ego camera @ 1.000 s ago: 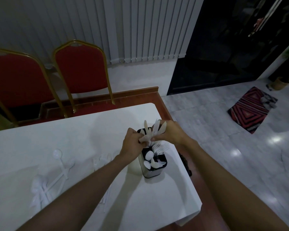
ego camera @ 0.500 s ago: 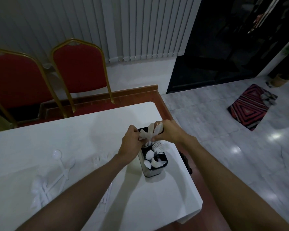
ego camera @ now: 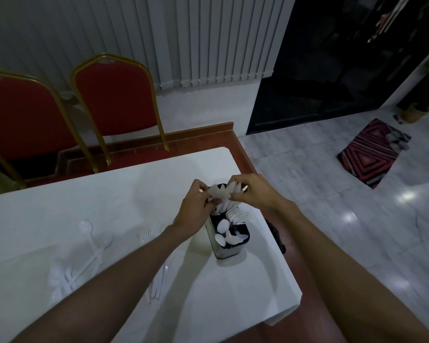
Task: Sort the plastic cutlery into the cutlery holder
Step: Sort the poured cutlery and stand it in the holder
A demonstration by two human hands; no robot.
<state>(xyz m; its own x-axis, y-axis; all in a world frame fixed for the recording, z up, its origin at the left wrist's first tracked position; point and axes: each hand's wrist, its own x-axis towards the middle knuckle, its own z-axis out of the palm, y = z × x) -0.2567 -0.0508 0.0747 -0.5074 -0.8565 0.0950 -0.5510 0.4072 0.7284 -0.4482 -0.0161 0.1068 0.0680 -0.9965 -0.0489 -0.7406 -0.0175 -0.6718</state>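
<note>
Two bare forearms enter from the bottom edge, cut off by the frame, and reach toward the cutlery holder (ego camera: pixel 229 240), a dark, narrow container standing near the right end of the white table (ego camera: pixel 109 199). On the near left of the holder, a few pale forks (ego camera: pixel 159 280) lie on the table, half hidden under the left forearm; in the dim light their shapes blur into the white top. Farther left of the holder lies a loose heap of clear spoons (ego camera: pixel 82 258), crossed over one another and too faint to count. In the holder's nearest compartment stand white spoons, bowls up, and fork tines fan out of the one behind it. Above the holder's far end, the left hand (ego camera: pixel 195 209) and the right hand (ego camera: pixel 255 193) both pinch a bunch of white knives (ego camera: pixel 223 196), fingers closed around the blades; the handles go down into the far compartment, which the hands largely hide. A dark object just right of the holder, beyond the table edge, cannot be identified. Behind the holder, past the table, stand two red chairs (ego camera: pixel 114 95) with gold frames, the left one cut off, and off to the far right lies a striped rug (ego camera: pixel 372 152) on the pale floor.
</note>
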